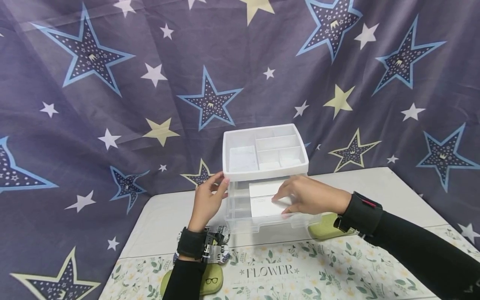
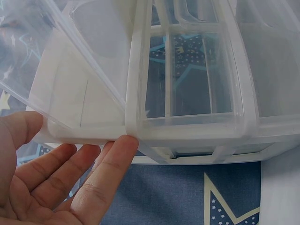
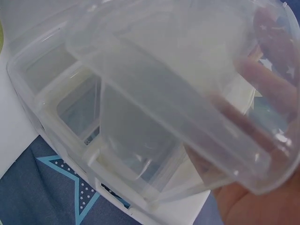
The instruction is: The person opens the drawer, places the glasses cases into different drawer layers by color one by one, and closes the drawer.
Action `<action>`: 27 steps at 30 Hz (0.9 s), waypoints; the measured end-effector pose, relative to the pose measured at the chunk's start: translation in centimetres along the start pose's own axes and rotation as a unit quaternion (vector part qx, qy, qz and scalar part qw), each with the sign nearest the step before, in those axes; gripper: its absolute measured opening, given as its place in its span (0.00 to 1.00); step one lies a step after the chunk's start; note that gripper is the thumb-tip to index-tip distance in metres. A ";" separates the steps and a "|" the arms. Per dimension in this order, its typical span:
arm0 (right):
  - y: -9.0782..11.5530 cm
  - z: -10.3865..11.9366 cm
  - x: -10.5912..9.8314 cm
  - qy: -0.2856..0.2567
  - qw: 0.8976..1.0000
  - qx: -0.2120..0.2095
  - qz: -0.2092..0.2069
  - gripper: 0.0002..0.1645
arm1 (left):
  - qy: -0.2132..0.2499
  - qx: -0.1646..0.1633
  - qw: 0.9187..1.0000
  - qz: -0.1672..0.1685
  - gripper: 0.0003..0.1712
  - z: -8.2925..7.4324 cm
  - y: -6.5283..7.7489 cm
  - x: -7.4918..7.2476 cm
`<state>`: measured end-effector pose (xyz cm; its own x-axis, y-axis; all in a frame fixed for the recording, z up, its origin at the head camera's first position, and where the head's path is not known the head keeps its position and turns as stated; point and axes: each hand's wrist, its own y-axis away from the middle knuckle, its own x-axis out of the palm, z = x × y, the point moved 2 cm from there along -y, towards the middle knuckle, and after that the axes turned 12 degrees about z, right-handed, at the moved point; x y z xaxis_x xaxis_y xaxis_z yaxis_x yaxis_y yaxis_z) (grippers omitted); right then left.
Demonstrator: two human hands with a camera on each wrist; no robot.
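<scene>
A white storage organizer (image 1: 265, 171) with a compartmented top stands on the table. Its clear drawer (image 1: 243, 225) is pulled out toward me. Inside the drawer lies a flat white box (image 1: 260, 208) with small faint print. My right hand (image 1: 309, 193) reaches into the drawer, its fingertips on the box and its thumb near the drawer's front wall. Through the clear plastic, fairly straight fingers (image 3: 269, 84) show in the right wrist view. At the organizer's upper left corner, my left hand (image 1: 210, 198) touches the frame with extended fingertips (image 2: 123, 144).
A green glasses case (image 1: 213, 281) lies under my left forearm, beside a black-and-white printed packet (image 1: 219, 252). Another green case (image 1: 324, 227) sits right of the drawer. A flower-print mat (image 1: 270, 287) covers the table's near part. Star-patterned cloth (image 1: 262, 96) hangs behind.
</scene>
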<state>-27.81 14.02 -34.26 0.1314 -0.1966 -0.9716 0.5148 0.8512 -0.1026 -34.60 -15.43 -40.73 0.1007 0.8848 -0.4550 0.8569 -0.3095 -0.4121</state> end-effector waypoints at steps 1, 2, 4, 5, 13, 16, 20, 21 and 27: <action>0.0 0.0 0.0 0.000 1.000 0.001 0.000 0.22 | -0.002 0.001 1.000 -0.001 0.28 0.0 0.0 0.0; 0.1 0.0 0.0 -0.001 1.000 0.003 0.000 0.22 | -0.003 0.001 1.000 -0.001 0.28 0.0 0.0 0.0; 0.1 0.0 0.1 0.001 1.000 0.006 0.001 0.21 | -0.005 0.001 1.000 -0.003 0.28 0.0 0.0 0.0; 0.1 0.0 0.1 0.002 1.000 0.009 0.002 0.21 | -0.005 0.001 1.000 -0.003 0.28 0.0 0.0 0.0; 0.2 0.1 0.0 0.006 1.000 0.018 0.009 0.21 | -0.001 -0.002 1.000 0.000 0.28 0.1 0.0 0.0; 0.2 0.1 -0.1 0.009 1.000 0.022 0.014 0.22 | 0.002 -0.002 1.000 -0.001 0.28 0.0 -0.1 0.0; 0.4 0.1 -0.1 0.010 0.999 0.029 0.019 0.22 | 0.005 -0.003 1.000 -0.001 0.28 0.0 -0.1 0.1; 0.5 0.1 -0.1 0.010 0.999 0.033 0.019 0.23 | 0.005 -0.003 1.000 0.000 0.28 0.0 -0.1 0.1; 0.9 0.4 -0.2 0.012 0.999 0.030 -0.004 0.22 | 0.002 0.000 1.000 0.000 0.29 0.0 -0.1 0.0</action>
<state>-27.00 14.62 -34.03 0.1077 -0.1902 -0.9758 0.5657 0.8189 -0.0972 -34.65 -15.37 -40.71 0.1026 0.8858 -0.4526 0.8565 -0.3101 -0.4127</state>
